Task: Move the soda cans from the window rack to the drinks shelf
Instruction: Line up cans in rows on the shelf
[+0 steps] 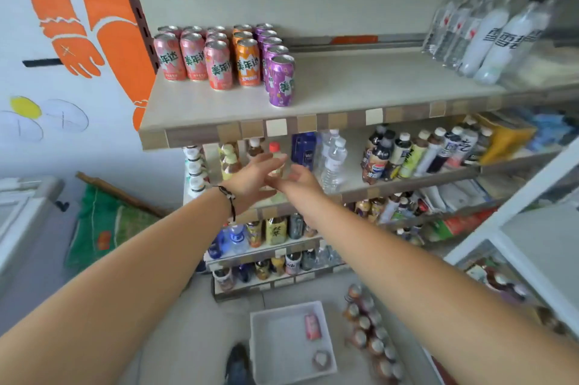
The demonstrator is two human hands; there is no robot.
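Note:
Several soda cans stand in rows on the top drinks shelf [360, 93]: pink cans [191, 60] at the left, orange cans [248, 61] in the middle, purple cans [281, 80] to their right. My left hand [253, 179] and my right hand [300, 179] are both stretched forward below that shelf's front edge, close together, fingers relaxed and holding nothing. They hover in front of bottles on the second shelf. On the floor, a white bin [291, 340] holds one pink can [312, 326] lying on its side and a second can [320, 359].
Clear and white bottles [488, 36] lean at the top shelf's right end. Lower shelves [407, 184] are packed with bottled drinks. Shrink-wrapped cans [371, 337] lie on the floor right of the bin. A white rack frame [513, 221] stands at right, a green sack [106, 228] at left.

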